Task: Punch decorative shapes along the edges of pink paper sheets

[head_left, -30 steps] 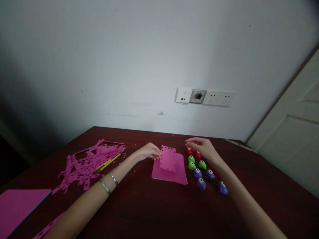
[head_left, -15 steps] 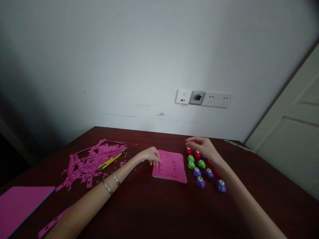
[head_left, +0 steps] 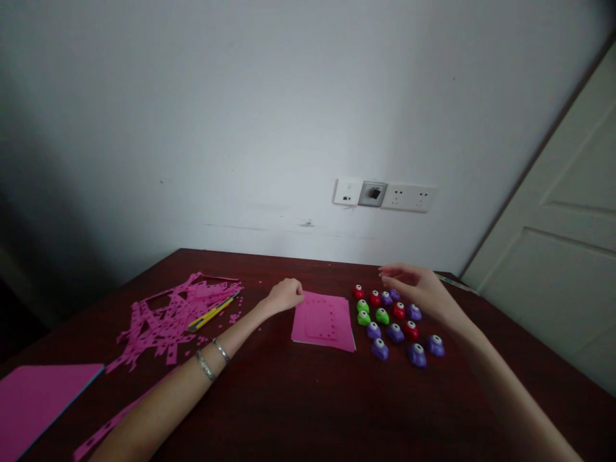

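Note:
Square pink paper sheets (head_left: pixel 322 321) lie stacked on the dark table, with small holes forming a frame in the upper sheet. My left hand (head_left: pixel 285 296) is at the stack's upper left corner with its fingers curled closed. Whatever is in those fingers, if anything, is hidden. To the right of the paper stand several small craft punches: a red punch (head_left: pixel 359 292), a green punch (head_left: pixel 382 316) and a purple punch (head_left: pixel 416 355) are among them, each with a white round top. Over the far right of this group hovers my right hand (head_left: pixel 414 285), thumb and fingers apart, holding nothing visible.
Pink punched paper scraps (head_left: pixel 168 314) are heaped at the left, with a yellow utility knife (head_left: pixel 213 312) on their right side. A larger pink sheet stack (head_left: pixel 43 398) lies front left. A thin strip (head_left: pixel 457 283) lies at the table's back right, near the wall.
My right hand has moved right, off the red punches, uncovering more of the purple ones. My left hand has slid up to the paper's corner, and its fingers are more curled.

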The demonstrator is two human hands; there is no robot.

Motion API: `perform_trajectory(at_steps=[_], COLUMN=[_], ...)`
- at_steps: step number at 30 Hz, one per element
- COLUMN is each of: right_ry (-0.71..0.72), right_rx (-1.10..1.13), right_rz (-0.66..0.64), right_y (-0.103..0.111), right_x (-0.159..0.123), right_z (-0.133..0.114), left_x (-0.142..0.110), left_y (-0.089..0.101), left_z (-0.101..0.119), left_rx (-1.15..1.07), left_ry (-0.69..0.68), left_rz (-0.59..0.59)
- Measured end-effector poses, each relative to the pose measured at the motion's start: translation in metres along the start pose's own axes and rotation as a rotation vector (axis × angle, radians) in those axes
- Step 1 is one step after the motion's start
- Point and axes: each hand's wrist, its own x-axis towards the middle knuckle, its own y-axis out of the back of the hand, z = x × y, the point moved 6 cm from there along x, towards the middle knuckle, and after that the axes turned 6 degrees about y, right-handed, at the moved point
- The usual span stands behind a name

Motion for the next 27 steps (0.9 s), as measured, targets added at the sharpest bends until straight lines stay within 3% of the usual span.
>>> perform_trajectory(at_steps=[2, 4, 6, 9, 13, 18, 27], right_ry=[-0.017, -0.052, -0.074, -0.053, -0.082, -0.039, 0.015], right_rx=[-0.142, -0.269, -0.331, -0.452, -0.524, -0.547, -0.427], right_rz=[0.033, 0.062, 0.073, 0.147, 0.042, 0.040, 0.001], right_y=[0.014, 0.024, 0.029, 0.028, 0.003, -0.018, -0.029], right_x=[-0.017, -0.039, -0.063, -0.096, -0.120, -0.112, -0.060], right_z=[0.014, 0.034, 0.059, 0.097, 0.142, 0.161, 0.179], left_x=[-0.010, -0.022, -0.040, -0.062, -0.066, -0.036, 0.020], left_y=[0.005, -0.002, -0.015, -0.050, -0.100, -0.125, -0.124], left_z=[0.020, 0.044, 0.074, 0.109, 0.132, 0.144, 0.145], left_rx=[0.042, 0.049, 0.063, 0.106, 0.217, 0.282, 0.334], left_ry=[-0.058, -0.131, -0.303, -0.481, -0.546, -0.555, -0.532], left_rz=[0.061, 0.050, 0.071, 0.013, -0.086, -0.083, -0.190])
